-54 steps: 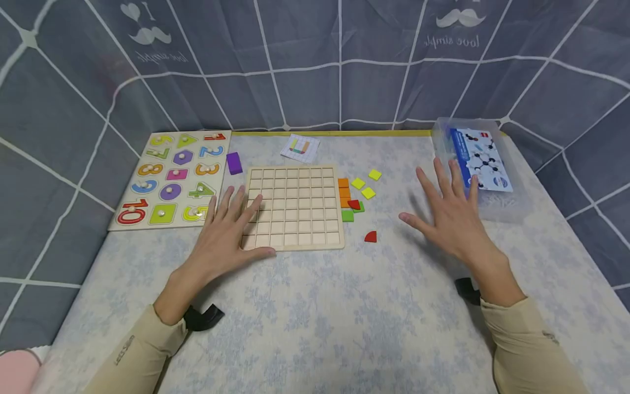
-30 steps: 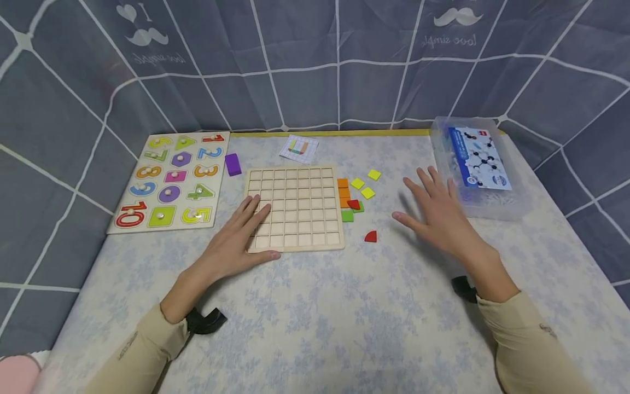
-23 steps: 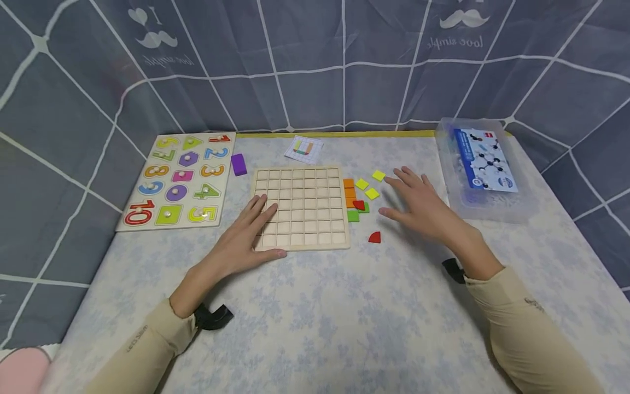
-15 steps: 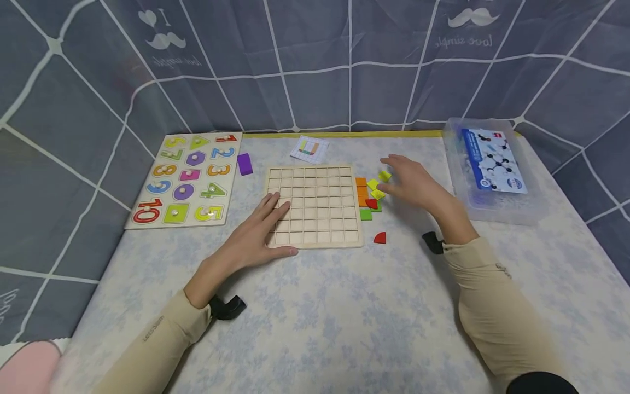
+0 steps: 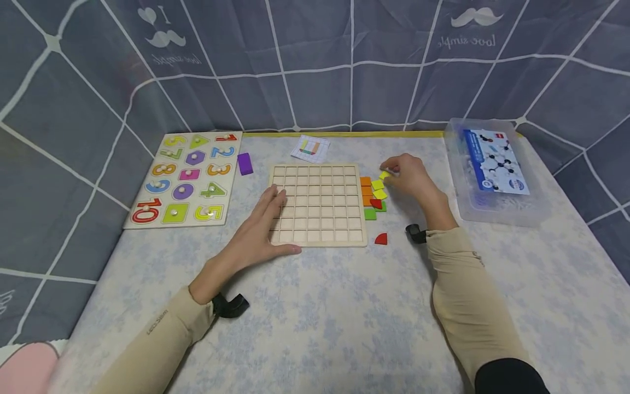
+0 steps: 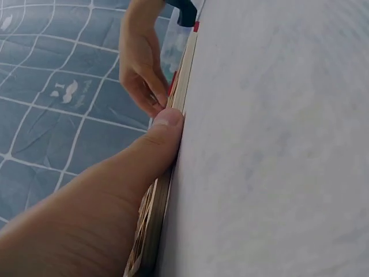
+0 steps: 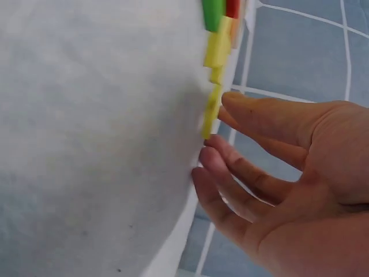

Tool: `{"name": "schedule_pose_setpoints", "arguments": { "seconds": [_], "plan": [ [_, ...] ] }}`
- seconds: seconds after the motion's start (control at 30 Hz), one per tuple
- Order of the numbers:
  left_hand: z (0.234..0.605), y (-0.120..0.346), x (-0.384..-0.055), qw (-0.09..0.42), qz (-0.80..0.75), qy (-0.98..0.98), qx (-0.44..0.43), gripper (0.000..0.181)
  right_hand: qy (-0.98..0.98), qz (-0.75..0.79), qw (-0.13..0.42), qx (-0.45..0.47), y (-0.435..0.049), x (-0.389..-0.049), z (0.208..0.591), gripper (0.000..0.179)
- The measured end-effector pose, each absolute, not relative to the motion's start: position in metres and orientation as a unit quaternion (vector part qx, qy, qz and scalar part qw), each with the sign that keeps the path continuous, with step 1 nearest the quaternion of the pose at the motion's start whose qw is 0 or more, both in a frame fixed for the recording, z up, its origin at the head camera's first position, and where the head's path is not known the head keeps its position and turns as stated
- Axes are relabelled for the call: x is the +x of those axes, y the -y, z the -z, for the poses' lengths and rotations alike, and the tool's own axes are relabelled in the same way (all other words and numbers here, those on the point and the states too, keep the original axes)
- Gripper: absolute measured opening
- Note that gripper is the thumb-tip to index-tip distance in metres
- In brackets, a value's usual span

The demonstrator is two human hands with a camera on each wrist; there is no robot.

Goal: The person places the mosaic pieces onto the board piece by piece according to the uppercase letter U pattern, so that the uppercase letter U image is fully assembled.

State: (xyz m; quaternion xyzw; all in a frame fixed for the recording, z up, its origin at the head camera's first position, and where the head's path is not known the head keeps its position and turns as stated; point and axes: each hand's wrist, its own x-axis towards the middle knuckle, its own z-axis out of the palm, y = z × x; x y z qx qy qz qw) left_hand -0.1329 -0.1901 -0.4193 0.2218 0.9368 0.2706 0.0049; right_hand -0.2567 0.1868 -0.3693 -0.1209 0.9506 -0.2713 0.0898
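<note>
Left hand (image 5: 256,232) is resting on the left side of the grid board (image 5: 320,205), fingers relaxed, thumb lying along the near edge. Right hand (image 5: 410,175) is reaching to the far yellow tile (image 5: 384,175), fingers bent; can't tell if they're pinching or just touching. Two more yellow tiles (image 5: 377,185) are sitting just nearer, beside the orange tiles (image 5: 366,190) lining the board's right edge. Green tiles (image 5: 370,214) are lying nearer still; one red quarter-circle (image 5: 381,238) is lying apart on the surface (image 5: 325,306).
</note>
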Motion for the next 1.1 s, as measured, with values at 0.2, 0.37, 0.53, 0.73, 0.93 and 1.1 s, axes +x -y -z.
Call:
{"name": "schedule_pose_setpoints", "arguments": {
  "seconds": [0.2,0.37,0.53,0.73,0.93,1.1],
  "plan": [
    [0.425,0.194,-0.129,-0.014,-0.229,-0.953,0.196,0.128,-0.953,0.275,0.055,-0.112,-0.188,-0.256,0.383,0.033],
    [0.427,0.195,-0.127,0.002,-0.216,-0.961,0.175,0.13,-0.957,0.267,0.042,-0.104,-0.189,-0.255,0.39,0.029],
    [0.426,0.193,-0.127,0.001,-0.218,-0.961,0.171,0.127,-0.962,0.252,0.031,-0.104,-0.189,-0.257,0.386,0.029],
    [0.425,0.187,-0.128,-0.002,-0.245,-0.956,0.16,0.127,-0.966,0.241,0.016,-0.093,-0.192,-0.257,0.377,0.029],
    [0.427,0.186,-0.128,-0.011,-0.243,-0.956,0.162,0.127,-0.957,0.268,-0.019,-0.11,-0.186,-0.253,0.365,0.029],
    [0.428,0.189,-0.128,-0.006,-0.232,-0.959,0.161,0.127,-0.948,0.285,-0.009,-0.144,-0.156,-0.25,0.357,0.03]
  ]
}}
